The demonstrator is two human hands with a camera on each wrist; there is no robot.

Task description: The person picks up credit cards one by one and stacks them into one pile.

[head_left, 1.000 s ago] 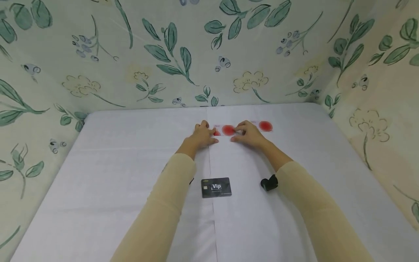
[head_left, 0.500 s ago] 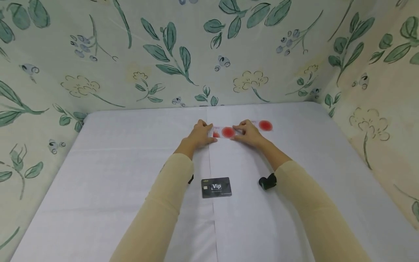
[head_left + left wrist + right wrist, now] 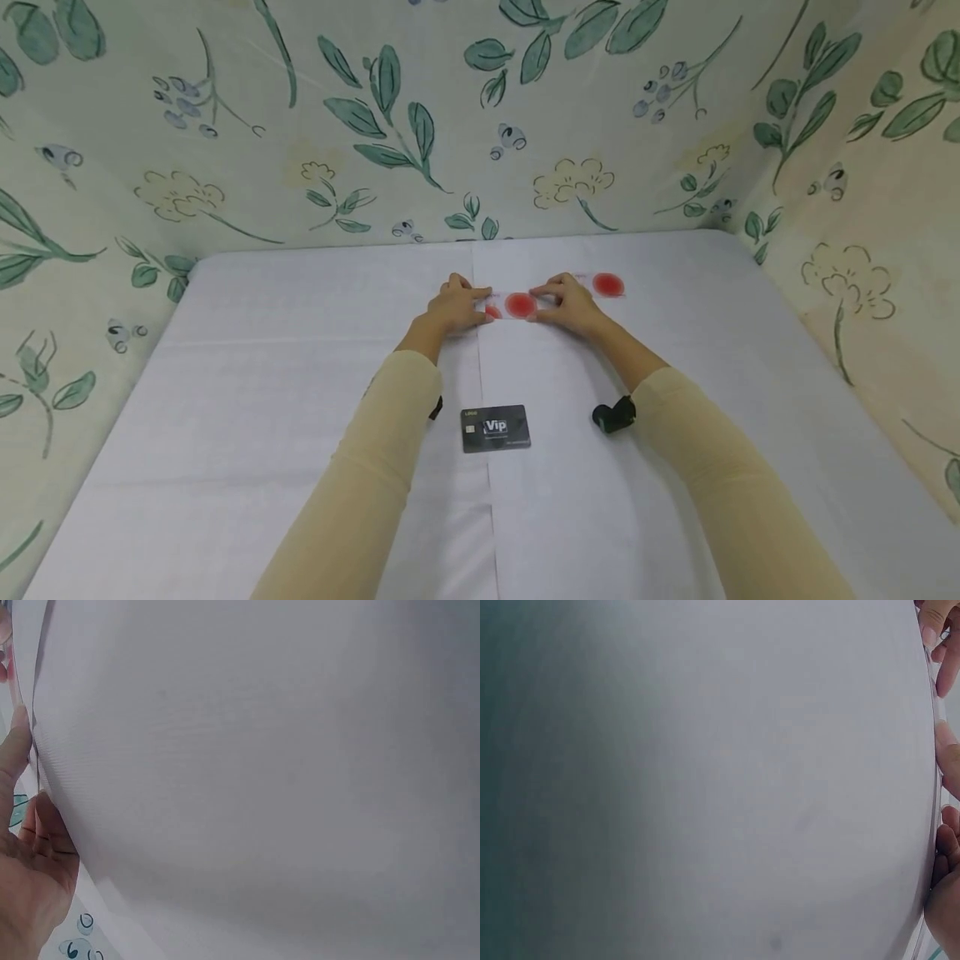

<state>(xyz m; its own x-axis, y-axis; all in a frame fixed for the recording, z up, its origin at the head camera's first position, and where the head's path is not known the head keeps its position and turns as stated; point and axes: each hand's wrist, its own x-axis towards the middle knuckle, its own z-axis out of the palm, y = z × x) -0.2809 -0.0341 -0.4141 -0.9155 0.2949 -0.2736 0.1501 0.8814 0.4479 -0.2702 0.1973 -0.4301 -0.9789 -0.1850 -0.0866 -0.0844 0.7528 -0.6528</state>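
Note:
A whitish card (image 3: 521, 305) with a large red disc and a smaller red patch lies on the white tabletop near the far edge. My left hand (image 3: 455, 305) pinches its left end between thumb and forefinger. The right hand (image 3: 567, 306) holds the other end in the same way, fingertips at the corners. Just beyond the right hand lies a second piece with a red disc (image 3: 608, 285), its left part behind the fingers. The left wrist view catches the left hand (image 3: 41, 862) at its edge; the right wrist view shows the right hand (image 3: 945, 892) at its border.
A black card marked "Vip" (image 3: 495, 428) lies on the white cloth (image 3: 300, 417) between the forearms. Black wrist devices stick out by the right sleeve (image 3: 614, 415) and the left one. Floral fabric (image 3: 480, 125) rises behind the table.
The held card has come slightly toward me. My left fingers have shifted from over its left part to its left end. The right hand, second red-disc piece and black card have hardly moved.

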